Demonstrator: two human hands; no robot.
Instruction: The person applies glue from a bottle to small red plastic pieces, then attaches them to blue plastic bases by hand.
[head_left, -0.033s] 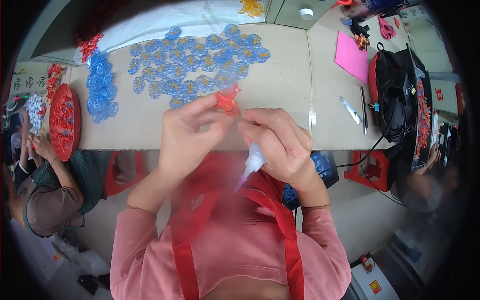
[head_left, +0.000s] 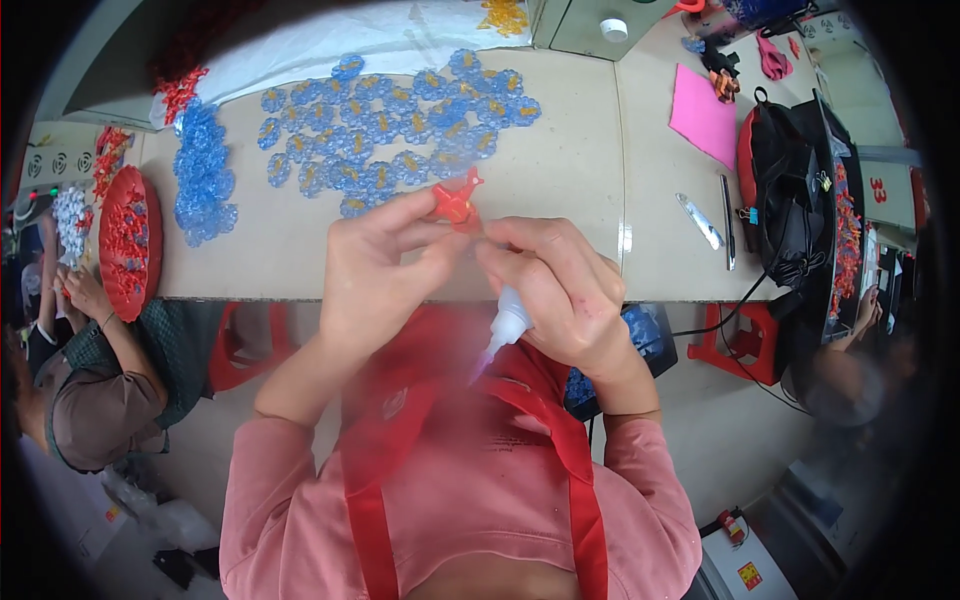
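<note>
Near the frame's centre, the left hand (head_left: pixel 375 270) is pinching a red plastic piece (head_left: pixel 456 203); the right hand (head_left: pixel 560 290) is gripping a small white squeeze bottle (head_left: pixel 508 318), fingers closed.

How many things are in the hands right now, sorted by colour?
Red: 1, the red plastic piece, pinched by the left hand and right hand.
White: 1, the white squeeze bottle in the right hand.
Total: 2

Red piece (head_left: pixel 455 203) looked glossy plastic; blue flowers (head_left: pixel 385 130) translucent plastic. Table (head_left: pixel 560 180) was smooth, matt beige. Glue bottle (head_left: pixel 508 318) soft white plastic. Pink sheet (head_left: pixel 703 115) matt.
</note>
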